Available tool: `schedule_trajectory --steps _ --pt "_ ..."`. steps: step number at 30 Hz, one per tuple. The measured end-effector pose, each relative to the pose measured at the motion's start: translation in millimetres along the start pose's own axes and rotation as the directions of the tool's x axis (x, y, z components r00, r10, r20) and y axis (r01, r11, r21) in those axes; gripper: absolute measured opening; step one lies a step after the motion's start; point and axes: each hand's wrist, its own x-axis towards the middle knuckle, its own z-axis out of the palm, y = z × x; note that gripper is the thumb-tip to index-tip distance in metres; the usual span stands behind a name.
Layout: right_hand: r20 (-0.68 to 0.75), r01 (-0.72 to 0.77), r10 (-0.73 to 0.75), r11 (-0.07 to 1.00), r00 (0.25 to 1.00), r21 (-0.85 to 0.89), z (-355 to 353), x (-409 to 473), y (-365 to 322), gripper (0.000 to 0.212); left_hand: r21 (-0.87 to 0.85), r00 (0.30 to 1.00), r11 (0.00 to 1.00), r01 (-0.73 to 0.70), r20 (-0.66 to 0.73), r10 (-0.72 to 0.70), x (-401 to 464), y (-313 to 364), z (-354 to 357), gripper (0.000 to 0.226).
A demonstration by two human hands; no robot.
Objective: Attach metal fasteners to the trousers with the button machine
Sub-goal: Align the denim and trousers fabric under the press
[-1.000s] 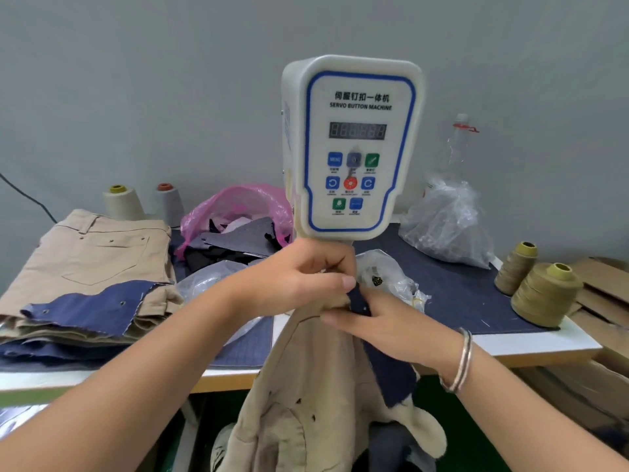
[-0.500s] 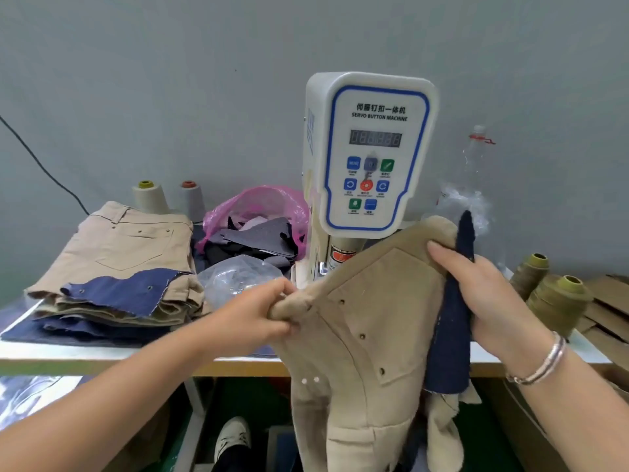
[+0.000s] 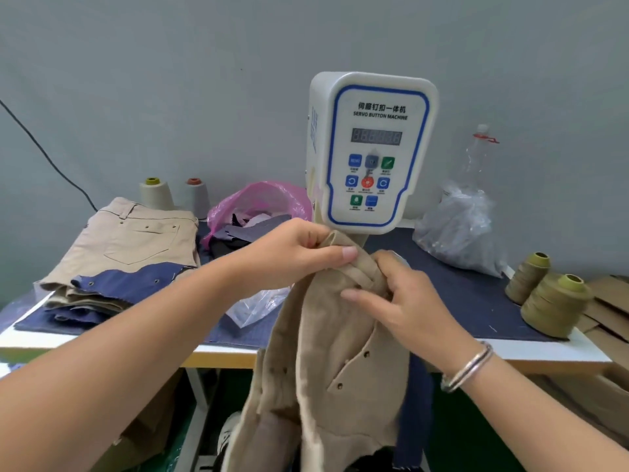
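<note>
Head view: both hands' grip clamps trousers [image 3: 326, 335]; pink bag [image 3: 258, 202] holds fabric scraps

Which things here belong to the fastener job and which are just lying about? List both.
In the job: beige trousers, gripped by left hand and right hand; button machine.

Lying about: folded trousers stack, pink bag, clear bag, olive thread cones, pale thread cones.

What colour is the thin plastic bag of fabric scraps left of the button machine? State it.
Translucent pink plastic bag, seen clearly in the head view.
</note>
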Motion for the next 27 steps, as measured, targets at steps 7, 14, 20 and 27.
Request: schedule_trajectory --steps 7,14,20,27 --pt "0.004 -0.027 0.027 0.998 1.0 -0.063 -12.2 22.0 -9.7 0.039 -0.09 0.986 0.982 0.169 0.018 -0.168 -26.3 -34.9 -4.9 0.051" --pt "-0.004 -0.02 0.02 0.926 1.0 -0.377 -30.2 35.2 -22.7 0.051 -0.09 0.907 0.934 0.345 0.29 -0.306 -39.3 -49.9 16.8 0.07" --pt "0.02 -0.044 0.057 0.913 0.998 -0.405 -40.9 48.3 -27.1 0.051 0.012 0.921 0.956 0.293 0.266 -0.286 -36.5 -64.3 27.8 0.079" --pt "0.146 -0.215 0.179 0.935 0.973 0.284 -63.1 50.4 -26.2 0.03 0.062 0.964 0.964 0.26 0.042 -0.262 -35.0 -73.8 22.7 0.046"
